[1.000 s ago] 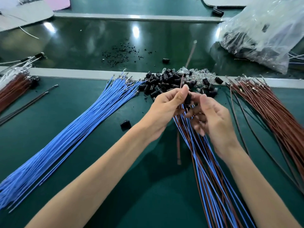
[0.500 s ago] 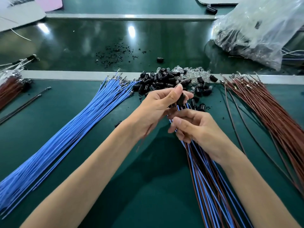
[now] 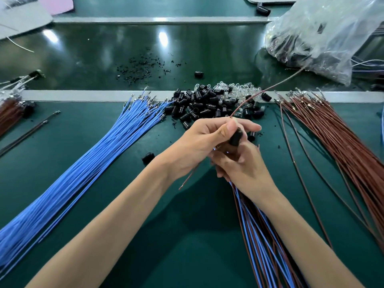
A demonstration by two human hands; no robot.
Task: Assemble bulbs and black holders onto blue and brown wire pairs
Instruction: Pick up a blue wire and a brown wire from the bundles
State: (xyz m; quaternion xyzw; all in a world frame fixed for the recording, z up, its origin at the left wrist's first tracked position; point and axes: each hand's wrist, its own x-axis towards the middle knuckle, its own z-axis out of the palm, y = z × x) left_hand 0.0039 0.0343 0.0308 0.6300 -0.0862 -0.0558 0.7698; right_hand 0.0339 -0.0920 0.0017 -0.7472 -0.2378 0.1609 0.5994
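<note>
On the green mat (image 3: 187, 256), at the centre, the left hand (image 3: 207, 142) has its fingers curled round a black holder (image 3: 235, 138) and a loose wire (image 3: 270, 88), brown, with the thumb against the holder. The loose wire runs from the fist toward 1 o'clock, up to the bag (image 3: 322, 34). Its short tail pokes out under the hand toward 7 o'clock.

Touching the left hand at 5 o'clock, the right hand (image 3: 243, 169) is closed round the head of a bundle (image 3: 259, 235) of blue and brown pairs. The bundle trails away toward 5 o'clock beside the right forearm.

At 12 o'clock lies a heap of holders (image 3: 199, 104), with clear bulbs (image 3: 234, 90) just behind it. Blue wires (image 3: 83, 163) fan from 11 down to 8 o'clock. Brown wires (image 3: 332, 132) spread from 1 to 4 o'clock. A stray holder (image 3: 148, 157) sits at 9 o'clock, just beside the left wrist.
</note>
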